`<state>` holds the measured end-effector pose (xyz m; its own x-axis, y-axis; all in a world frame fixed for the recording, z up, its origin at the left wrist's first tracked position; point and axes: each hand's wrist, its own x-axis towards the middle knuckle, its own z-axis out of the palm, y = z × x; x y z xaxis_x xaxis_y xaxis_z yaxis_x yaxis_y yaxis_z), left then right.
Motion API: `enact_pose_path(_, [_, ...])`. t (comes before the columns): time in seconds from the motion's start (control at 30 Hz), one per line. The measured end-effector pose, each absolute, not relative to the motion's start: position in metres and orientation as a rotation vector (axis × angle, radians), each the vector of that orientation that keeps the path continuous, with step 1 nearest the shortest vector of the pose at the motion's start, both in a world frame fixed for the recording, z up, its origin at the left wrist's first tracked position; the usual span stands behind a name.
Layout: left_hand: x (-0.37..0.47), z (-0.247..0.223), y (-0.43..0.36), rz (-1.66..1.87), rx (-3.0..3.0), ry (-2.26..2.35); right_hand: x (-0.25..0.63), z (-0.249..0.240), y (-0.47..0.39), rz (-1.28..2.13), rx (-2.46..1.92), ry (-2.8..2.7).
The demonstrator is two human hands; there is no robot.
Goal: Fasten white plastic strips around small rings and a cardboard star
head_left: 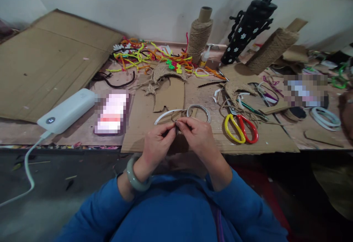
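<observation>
My left hand (160, 139) and my right hand (199, 136) meet fingertip to fingertip at the cardboard's front edge. Both are closed in a pinch, and what sits between the fingertips is too small to make out. Just beyond them lies a roll of white tape (209, 114) with a loose strip (164, 114). Farther back is a twine-wrapped crescent (160, 73) topped with small green, red and yellow flowers, with a twine-wrapped star (150, 89) at its left. Scissors (233, 127) with one yellow and one red handle lie right of my right hand.
A white power bank (67, 110) and a lit phone (112, 112) lie left. Colourful pipe cleaners (132, 59), a twine spool (200, 36), a leaning spool (273, 49), a small glue bottle (204, 57) and a black flowered holder (242, 32) line the back. A second twine crescent (239, 87) lies right.
</observation>
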<state>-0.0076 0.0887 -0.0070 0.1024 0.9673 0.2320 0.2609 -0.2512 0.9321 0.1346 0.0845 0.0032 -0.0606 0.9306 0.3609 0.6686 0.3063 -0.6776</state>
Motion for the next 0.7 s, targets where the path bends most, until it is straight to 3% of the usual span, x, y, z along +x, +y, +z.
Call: enact_pose_path(0.7, [-0.011, -0.021, 0.095, 1.172, 1.316, 1.178, 0.134, -0.001, 0.083, 0.577, -1.319, -1.703])
